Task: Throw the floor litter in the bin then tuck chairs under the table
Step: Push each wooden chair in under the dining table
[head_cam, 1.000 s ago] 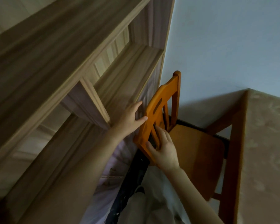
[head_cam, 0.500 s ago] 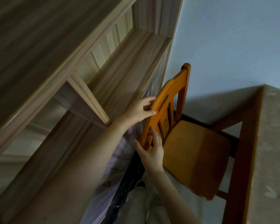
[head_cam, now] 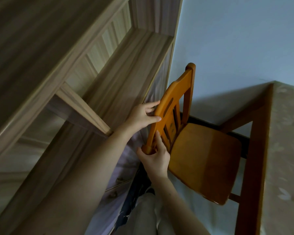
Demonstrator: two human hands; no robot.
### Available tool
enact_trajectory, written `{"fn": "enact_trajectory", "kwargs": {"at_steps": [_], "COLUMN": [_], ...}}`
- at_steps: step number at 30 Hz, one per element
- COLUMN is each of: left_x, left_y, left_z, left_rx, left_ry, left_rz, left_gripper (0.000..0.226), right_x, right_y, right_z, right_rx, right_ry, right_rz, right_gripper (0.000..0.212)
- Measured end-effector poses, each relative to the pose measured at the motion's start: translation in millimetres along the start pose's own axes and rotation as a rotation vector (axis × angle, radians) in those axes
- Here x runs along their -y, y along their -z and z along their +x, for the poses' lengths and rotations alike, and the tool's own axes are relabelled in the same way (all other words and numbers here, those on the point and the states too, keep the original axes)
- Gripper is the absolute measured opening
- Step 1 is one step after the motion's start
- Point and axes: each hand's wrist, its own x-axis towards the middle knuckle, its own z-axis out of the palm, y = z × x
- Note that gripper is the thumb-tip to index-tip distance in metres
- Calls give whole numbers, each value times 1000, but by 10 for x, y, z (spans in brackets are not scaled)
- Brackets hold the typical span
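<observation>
Since a second ago the chair (head_cam: 200, 150) has slid closer to the desk (head_cam: 285, 150). Head view: left hand (head_cam: 141, 116) grips its top rail, right hand (head_cam: 155, 158) closed on the near post. Tucking step; next, push the seat farther under.

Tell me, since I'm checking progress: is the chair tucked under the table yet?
Not yet. The chair's seat lies almost wholly outside the table edge; both hands grip its backrest.
</observation>
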Motion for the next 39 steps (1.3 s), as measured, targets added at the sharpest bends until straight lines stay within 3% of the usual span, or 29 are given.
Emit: {"fn": "enact_trajectory", "kwargs": {"at_steps": [18, 39], "left_x": [-77, -85], "left_y": [-322, -1333], "left_z": [-243, -949], "left_rx": [-17, -185], "left_ry": [9, 28], "left_rz": [-23, -170], "left_gripper": [71, 70], "right_x": [-274, -637], "right_y": [468, 1527], "right_z": [-132, -678], "right_rx": [98, 256], "right_ry": [27, 56], "right_rz": [-12, -83], "right_gripper": [96, 92]}}
